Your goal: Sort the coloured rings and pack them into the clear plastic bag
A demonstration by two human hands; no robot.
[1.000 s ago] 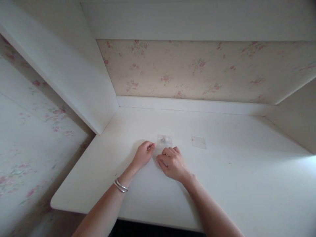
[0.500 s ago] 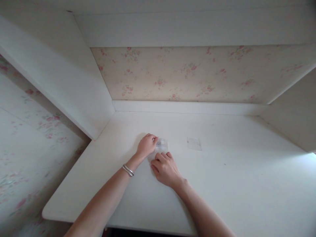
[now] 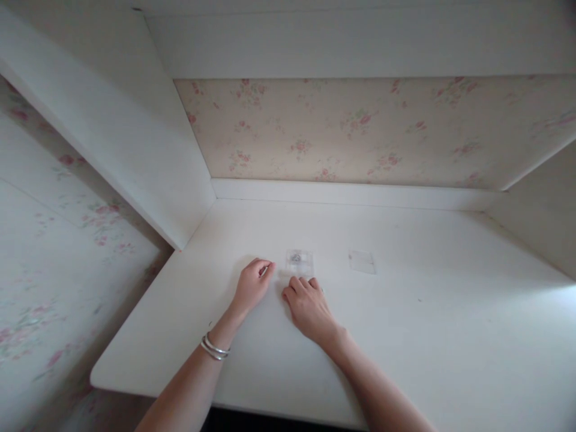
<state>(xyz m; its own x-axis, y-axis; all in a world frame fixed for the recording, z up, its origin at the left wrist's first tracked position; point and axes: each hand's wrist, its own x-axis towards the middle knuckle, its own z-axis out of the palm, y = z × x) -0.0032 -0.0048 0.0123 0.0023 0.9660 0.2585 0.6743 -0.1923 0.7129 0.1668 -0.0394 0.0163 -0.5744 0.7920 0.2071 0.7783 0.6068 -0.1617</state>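
Note:
A small clear plastic box (image 3: 300,260) lies on the white desktop, with something small and greyish inside that I cannot make out. My right hand (image 3: 310,307) rests at its near edge, fingers curled in and fingertips hidden beneath the knuckles. Left of the box and apart from it is my left hand (image 3: 252,287), thumb and fingers pinched together. A tiny bright glint shows between those fingers, too small to name. A flat clear plastic piece (image 3: 362,262), like a lid, lies to the right of the box.
The white desktop (image 3: 427,348) has a rounded front left corner. A white upright panel (image 3: 148,150) stands on the left and another side panel (image 3: 549,210) on the right. Floral wallpaper (image 3: 333,129) covers the back, beneath a white board (image 3: 333,48).
My left hand has drawn back leftward from the box, uncovering its left side. My right hand stays at the near edge. The whole view has shifted slightly.

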